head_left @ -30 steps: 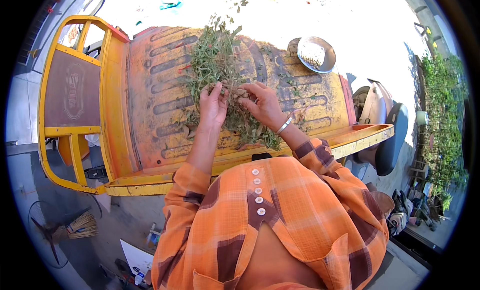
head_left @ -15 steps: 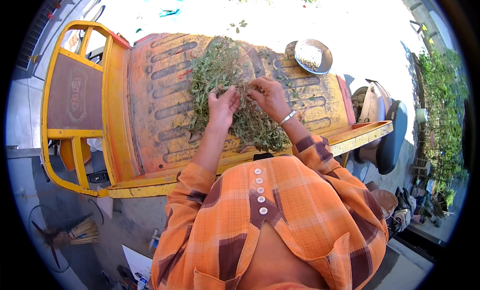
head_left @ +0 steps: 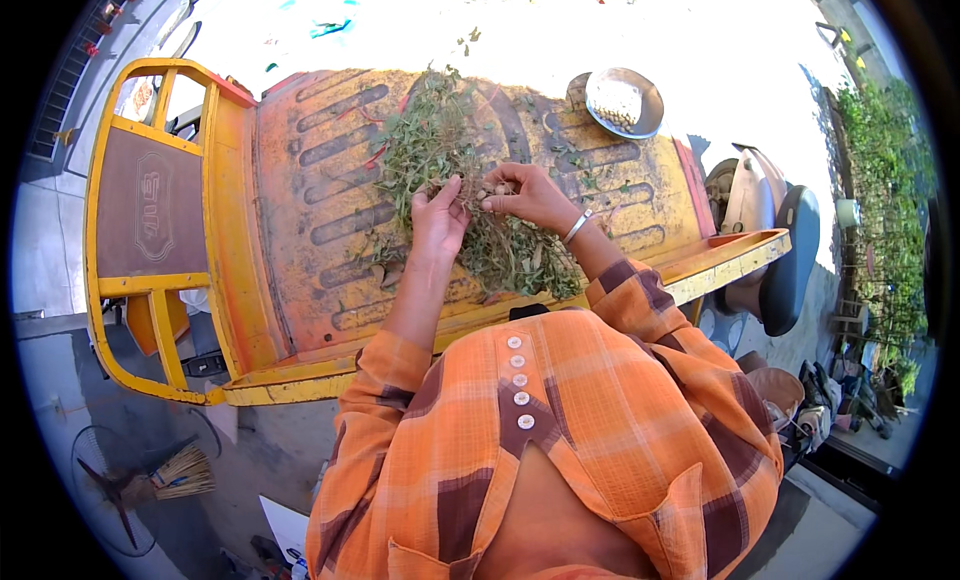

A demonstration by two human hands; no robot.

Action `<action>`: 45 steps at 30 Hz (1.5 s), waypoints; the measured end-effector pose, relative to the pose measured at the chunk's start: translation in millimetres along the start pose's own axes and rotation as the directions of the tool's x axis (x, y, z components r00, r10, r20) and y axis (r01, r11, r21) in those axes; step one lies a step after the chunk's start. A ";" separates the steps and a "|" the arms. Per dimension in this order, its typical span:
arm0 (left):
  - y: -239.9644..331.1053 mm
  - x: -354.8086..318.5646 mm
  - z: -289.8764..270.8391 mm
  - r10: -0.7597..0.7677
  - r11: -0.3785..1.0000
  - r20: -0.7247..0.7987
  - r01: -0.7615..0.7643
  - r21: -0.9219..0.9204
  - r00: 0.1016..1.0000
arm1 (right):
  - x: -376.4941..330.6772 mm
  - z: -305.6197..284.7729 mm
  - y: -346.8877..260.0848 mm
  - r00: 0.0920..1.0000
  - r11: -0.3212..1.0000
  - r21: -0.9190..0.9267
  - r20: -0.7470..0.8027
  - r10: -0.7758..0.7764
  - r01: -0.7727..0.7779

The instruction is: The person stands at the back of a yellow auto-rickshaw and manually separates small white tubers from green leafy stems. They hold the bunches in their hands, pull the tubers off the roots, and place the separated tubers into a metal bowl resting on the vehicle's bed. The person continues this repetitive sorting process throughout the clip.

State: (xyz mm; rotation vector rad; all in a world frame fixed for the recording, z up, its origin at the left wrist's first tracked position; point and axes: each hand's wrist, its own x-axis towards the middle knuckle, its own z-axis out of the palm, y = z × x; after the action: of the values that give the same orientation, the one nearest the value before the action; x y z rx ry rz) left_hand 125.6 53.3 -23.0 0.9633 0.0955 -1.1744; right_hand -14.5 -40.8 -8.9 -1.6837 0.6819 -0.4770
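A heap of leafy peanut plants (head_left: 430, 140) lies on the worn yellow cart bed (head_left: 340, 190). At its middle my left hand (head_left: 439, 220) is closed on the stems and roots of a plant, palm turned up. Just to the right, my right hand (head_left: 535, 198), with a silver bangle on its wrist, has its fingers bent around a few pale peanuts among the roots. Beyond it, a metal bowl (head_left: 653, 108) holds several pale peanuts (head_left: 615, 116). Where the fingers meet the roots, some detail is hidden.
The cart's yellow rail (head_left: 205, 235) with a brown panel rises on the left, and its low side edge (head_left: 330, 385) runs close to my body. A dark scooter seat (head_left: 792, 260) stands off to the right. A fan (head_left: 115, 490) and a straw broom (head_left: 182, 472) are at lower left.
My right hand has shifted slightly downward, and pale peanuts now show at its fingertips. The left hand stays near the same spot. The whole view has tilted a little.
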 end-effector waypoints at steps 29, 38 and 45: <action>3.4 6.2 -4.6 0.048 0.995 -0.083 -0.055 -0.087 0.995 | -1.1 -16.8 -11.4 0.970 0.939 0.255 -0.022 0.243 -0.229; 1.3 12.9 -11.2 0.031 0.994 -0.031 -0.034 -0.105 0.999 | -2.3 6.2 -13.1 0.989 0.980 0.147 -0.045 0.139 -0.131; -0.3 2.6 0.2 0.047 0.994 -0.036 -0.051 -0.094 0.998 | 2.7 16.2 -7.2 0.906 0.998 0.017 -0.421 -0.042 0.054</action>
State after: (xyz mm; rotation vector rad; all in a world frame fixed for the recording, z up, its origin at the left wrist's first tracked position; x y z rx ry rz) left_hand 126.3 51.2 -24.5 0.8975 0.1524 -1.0992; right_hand -0.8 -29.7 -5.6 -1.5856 0.9417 -0.8986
